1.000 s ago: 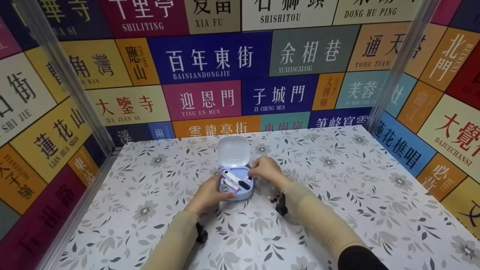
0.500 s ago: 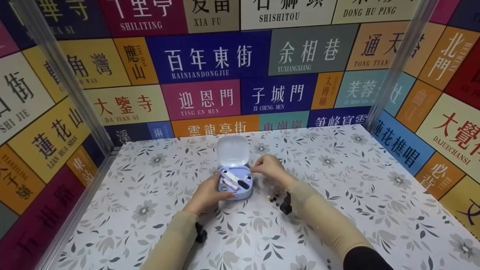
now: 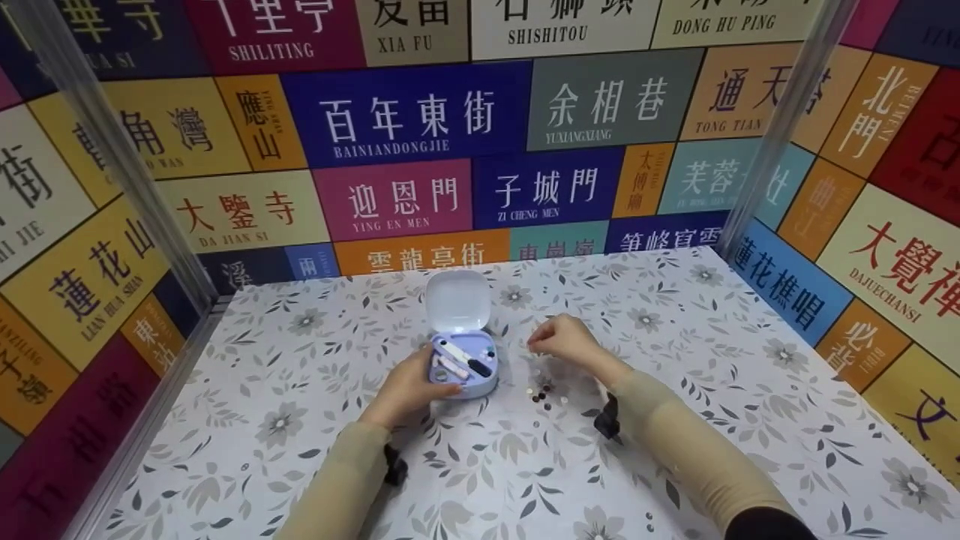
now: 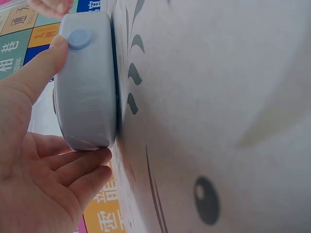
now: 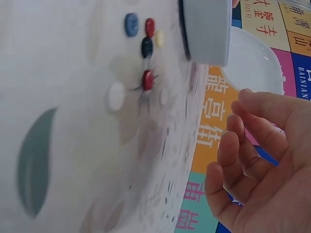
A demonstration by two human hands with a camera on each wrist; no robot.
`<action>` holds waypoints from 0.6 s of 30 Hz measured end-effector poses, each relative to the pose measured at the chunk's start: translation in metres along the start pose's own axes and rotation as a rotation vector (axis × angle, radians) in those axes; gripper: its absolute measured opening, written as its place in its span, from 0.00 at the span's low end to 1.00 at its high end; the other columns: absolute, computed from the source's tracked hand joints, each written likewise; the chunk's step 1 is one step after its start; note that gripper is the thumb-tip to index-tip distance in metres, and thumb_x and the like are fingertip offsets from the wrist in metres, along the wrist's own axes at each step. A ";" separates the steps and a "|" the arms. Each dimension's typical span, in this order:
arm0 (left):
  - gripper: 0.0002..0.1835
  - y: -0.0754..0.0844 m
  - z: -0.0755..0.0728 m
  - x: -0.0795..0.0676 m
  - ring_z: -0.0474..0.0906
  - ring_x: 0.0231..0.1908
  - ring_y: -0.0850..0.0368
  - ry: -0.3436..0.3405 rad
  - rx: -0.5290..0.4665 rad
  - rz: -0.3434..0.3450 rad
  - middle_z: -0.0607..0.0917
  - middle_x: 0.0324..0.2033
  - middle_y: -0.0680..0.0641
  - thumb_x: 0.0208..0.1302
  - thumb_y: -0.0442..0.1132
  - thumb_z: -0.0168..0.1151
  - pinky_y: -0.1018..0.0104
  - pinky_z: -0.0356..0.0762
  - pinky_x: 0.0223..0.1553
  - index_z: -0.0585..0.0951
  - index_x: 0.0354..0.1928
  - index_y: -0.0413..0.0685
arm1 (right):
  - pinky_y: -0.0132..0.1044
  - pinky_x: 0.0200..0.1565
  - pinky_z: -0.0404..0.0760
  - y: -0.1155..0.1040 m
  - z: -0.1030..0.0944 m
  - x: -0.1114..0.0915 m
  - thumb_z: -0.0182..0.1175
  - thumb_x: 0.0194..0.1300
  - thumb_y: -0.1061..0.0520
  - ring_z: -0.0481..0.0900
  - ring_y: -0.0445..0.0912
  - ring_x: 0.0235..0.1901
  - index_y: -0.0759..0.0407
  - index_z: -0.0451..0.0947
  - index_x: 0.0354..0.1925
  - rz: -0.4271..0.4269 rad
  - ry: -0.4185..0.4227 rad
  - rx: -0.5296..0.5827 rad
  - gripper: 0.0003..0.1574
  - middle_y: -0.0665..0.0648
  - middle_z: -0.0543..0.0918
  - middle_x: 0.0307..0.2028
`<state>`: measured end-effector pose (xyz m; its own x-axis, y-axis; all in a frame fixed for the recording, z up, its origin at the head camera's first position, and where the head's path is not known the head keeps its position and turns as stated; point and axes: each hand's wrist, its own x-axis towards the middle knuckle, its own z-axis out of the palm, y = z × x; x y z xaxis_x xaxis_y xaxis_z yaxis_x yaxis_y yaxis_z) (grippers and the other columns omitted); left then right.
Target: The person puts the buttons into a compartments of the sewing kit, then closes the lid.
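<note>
A lavender sewing box (image 3: 480,389) stands on the table with its white lid (image 3: 458,301) raised. My left hand (image 3: 409,388) grips its left side, the thumb near the round blue catch (image 4: 79,39) and the other fingers curled at the opposite side. Inside lie a slim white tool with a black end (image 3: 478,367) and small dark pieces (image 3: 491,350) in the right section. My right hand (image 3: 571,341) hovers right of the box, fingers loosely bent and nothing visible between them. Below it lie several small buttons, among them a red button (image 5: 147,80), a blue button (image 5: 131,24) and a white button (image 5: 116,96).
A white tablecloth (image 3: 315,472) with grey flowers and leaves covers the table. Walls with coloured sign panels (image 3: 405,112) enclose the back and both sides. Clear corner posts (image 3: 780,135) stand at the back edges.
My right hand has drawn back from the box's right section towards the right. The scattered buttons are now more exposed. My left hand keeps its grip on the box.
</note>
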<state>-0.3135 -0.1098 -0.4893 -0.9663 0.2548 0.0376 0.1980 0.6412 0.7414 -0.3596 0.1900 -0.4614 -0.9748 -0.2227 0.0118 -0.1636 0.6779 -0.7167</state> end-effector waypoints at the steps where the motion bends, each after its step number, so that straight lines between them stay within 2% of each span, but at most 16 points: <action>1: 0.56 0.000 0.000 0.000 0.64 0.66 0.43 0.002 -0.002 0.005 0.68 0.67 0.40 0.47 0.53 0.77 0.51 0.56 0.68 0.57 0.74 0.41 | 0.39 0.37 0.82 0.003 -0.001 -0.002 0.68 0.57 0.59 0.82 0.44 0.32 0.61 0.87 0.36 0.000 -0.002 0.001 0.08 0.51 0.87 0.31; 5: 0.57 0.000 -0.001 -0.001 0.63 0.66 0.43 0.003 -0.016 -0.003 0.67 0.68 0.40 0.46 0.53 0.77 0.50 0.56 0.69 0.57 0.74 0.41 | 0.40 0.40 0.82 0.013 -0.002 -0.010 0.70 0.55 0.60 0.82 0.45 0.33 0.60 0.88 0.35 -0.002 0.003 -0.006 0.07 0.52 0.87 0.32; 8: 0.57 -0.001 0.000 -0.002 0.63 0.67 0.43 0.004 -0.029 -0.015 0.67 0.68 0.40 0.46 0.53 0.77 0.50 0.55 0.69 0.56 0.74 0.42 | 0.39 0.38 0.81 0.019 -0.004 -0.017 0.70 0.53 0.59 0.81 0.43 0.32 0.57 0.88 0.33 0.000 0.004 -0.034 0.06 0.50 0.87 0.32; 13: 0.58 -0.001 0.001 -0.001 0.62 0.67 0.44 -0.004 -0.038 -0.030 0.66 0.69 0.42 0.45 0.54 0.77 0.51 0.54 0.69 0.56 0.74 0.43 | 0.38 0.36 0.79 0.026 -0.007 -0.030 0.70 0.50 0.58 0.80 0.42 0.30 0.54 0.88 0.32 0.019 -0.002 -0.109 0.07 0.48 0.87 0.31; 18: 0.58 0.001 0.001 0.000 0.61 0.67 0.44 -0.005 -0.036 -0.038 0.66 0.69 0.41 0.46 0.54 0.77 0.51 0.54 0.69 0.56 0.74 0.42 | 0.40 0.36 0.80 0.031 -0.009 -0.043 0.71 0.51 0.55 0.80 0.42 0.29 0.53 0.89 0.32 0.003 -0.022 -0.179 0.07 0.48 0.87 0.30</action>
<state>-0.3132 -0.1088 -0.4892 -0.9720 0.2347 0.0055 0.1551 0.6241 0.7658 -0.3242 0.2270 -0.4781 -0.9722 -0.2342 -0.0070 -0.1867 0.7922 -0.5810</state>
